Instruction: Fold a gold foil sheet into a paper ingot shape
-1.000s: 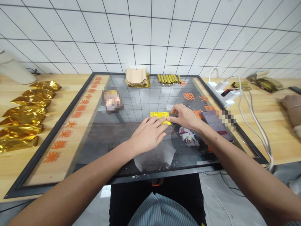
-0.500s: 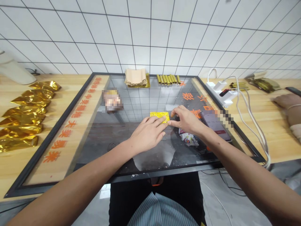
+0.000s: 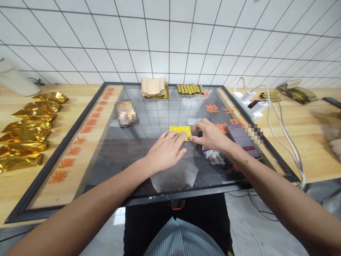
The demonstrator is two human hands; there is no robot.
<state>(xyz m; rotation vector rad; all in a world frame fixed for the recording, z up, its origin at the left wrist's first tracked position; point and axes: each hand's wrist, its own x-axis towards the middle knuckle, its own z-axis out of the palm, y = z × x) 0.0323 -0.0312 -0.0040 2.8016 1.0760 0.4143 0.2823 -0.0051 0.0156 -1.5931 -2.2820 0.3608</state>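
A small sheet of yellow-gold foil paper (image 3: 173, 128) lies flat on the dark glass panel (image 3: 149, 124) in front of me. My left hand (image 3: 166, 147) rests over its near edge, fingers stretched out and laid on the foil; they hide part of it. At the foil's right corner is my right hand (image 3: 209, 135), its thumb tip touching or almost touching the edge. Its index finger is bent and held apart from the thumb, with nothing visible between them. Below the right hand lies a crumpled, printed white wrapper (image 3: 214, 155).
A phone (image 3: 245, 142) lies right of my hands. Along the back are stacked paper pieces (image 3: 153, 87) and several gold rolls (image 3: 189, 89). Folded gold foil shapes (image 3: 29, 124) line the left. A power strip (image 3: 250, 103) with cables stands right. Another person's blurred arm (image 3: 330, 128) is at far right.
My left thumb has spread slightly away from the fingers; both hands otherwise stay at the foil. The other person's hand at far right has moved and is now blurred.
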